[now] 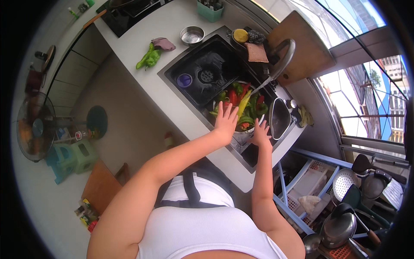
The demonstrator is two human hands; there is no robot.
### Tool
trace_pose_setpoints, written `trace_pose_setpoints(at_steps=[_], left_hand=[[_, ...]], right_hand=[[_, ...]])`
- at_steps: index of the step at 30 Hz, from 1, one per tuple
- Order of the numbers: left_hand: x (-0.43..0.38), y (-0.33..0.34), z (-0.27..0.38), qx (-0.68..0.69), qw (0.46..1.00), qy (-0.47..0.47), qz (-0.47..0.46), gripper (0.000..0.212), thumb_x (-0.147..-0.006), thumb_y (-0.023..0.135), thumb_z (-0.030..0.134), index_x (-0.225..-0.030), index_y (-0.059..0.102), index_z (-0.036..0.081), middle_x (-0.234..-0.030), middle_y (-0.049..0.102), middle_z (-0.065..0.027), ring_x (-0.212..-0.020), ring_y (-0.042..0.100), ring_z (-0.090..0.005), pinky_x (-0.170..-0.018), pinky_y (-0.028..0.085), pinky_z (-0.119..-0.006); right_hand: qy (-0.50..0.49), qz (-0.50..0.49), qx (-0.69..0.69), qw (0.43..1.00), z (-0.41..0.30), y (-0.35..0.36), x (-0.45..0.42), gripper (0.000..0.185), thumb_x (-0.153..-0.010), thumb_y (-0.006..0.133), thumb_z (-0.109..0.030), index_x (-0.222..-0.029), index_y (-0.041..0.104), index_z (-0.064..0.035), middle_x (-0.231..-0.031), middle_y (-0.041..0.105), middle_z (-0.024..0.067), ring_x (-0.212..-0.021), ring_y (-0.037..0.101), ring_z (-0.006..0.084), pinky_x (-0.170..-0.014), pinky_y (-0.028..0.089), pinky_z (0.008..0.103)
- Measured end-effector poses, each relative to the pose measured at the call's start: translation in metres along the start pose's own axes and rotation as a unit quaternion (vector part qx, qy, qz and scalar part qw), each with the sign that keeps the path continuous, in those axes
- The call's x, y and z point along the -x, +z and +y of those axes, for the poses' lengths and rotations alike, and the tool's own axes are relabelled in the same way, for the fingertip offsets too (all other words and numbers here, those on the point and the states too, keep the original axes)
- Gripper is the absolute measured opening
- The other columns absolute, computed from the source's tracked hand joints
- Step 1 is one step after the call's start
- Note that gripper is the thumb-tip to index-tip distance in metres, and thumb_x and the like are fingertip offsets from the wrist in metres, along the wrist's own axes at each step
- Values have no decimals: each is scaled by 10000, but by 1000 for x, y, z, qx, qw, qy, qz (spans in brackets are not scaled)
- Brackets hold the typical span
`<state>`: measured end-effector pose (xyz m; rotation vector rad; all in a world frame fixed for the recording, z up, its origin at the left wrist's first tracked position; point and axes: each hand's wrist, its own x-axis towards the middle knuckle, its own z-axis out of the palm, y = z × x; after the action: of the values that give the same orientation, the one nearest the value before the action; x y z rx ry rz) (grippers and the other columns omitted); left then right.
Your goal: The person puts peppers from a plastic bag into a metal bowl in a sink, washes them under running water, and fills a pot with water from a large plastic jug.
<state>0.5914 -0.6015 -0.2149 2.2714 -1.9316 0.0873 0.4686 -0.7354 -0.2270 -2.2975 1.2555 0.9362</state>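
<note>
A round bowl [248, 131] filled with red, yellow and green peppers [244, 103] stands in the dark double sink [190, 64]. From the curved metal faucet [286, 60], a stream of water falls onto the peppers. My left hand [227, 122] is over the bowl's near left side, its fingers spread and nothing in its grasp. At the near right rim is my right hand [260, 133], also empty with fingers apart. Whether either hand touches the bowl or peppers, I cannot tell. A purple round object [184, 80] lies in the left basin.
Green peppers [151, 58] and a mauve cloth [164, 44] lie on the white counter [129, 42], near a metal bowl [192, 35]. A wooden cutting board [299, 48] leans behind the faucet. A white-rimmed strainer basket [280, 119] stands right of the peppers. A utensil rack [307, 187] is at right.
</note>
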Motion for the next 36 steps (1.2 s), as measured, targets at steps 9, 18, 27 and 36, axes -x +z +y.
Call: trace_pose_setpoints(at_steps=[9,18,27,36], left_hand=[[62,-39,-25,172,974,-147,31,637,-728,633,133,-1324,447,8,-1451,311,-185,-1379,141,-447,-1023,73,-725],[384,16,-45,309,703,-639,32,286,-802,600,214,-1052,589,76,-1003,634,-114,-985,587,-291,-880,393,-514],[630,101,244,408,221,-878,118,370,-818,468,296,-981,643,15,-1031,632,-217,-994,590,-372,-871,462,-442],[657,114,351,580,126,-714,371,773,-869,471,617,-1327,436,-6,-1313,490,-180,-1218,447,-261,-1024,346,-348]], right_hand=[[-87,274,-97,953,70,69,-40,852,-685,763,-180,-1408,313,-186,-1375,353,249,-1272,350,367,-964,298,578],[-449,273,-187,830,-35,86,101,209,-854,522,16,-1036,621,45,-969,656,159,-865,639,258,-798,498,337],[-356,-155,-94,917,-64,300,112,227,-865,533,-65,-1055,620,26,-947,657,125,-880,614,215,-784,481,321],[-486,-196,277,805,-246,317,223,300,-892,538,-180,-1103,598,24,-980,653,113,-911,599,207,-798,473,334]])
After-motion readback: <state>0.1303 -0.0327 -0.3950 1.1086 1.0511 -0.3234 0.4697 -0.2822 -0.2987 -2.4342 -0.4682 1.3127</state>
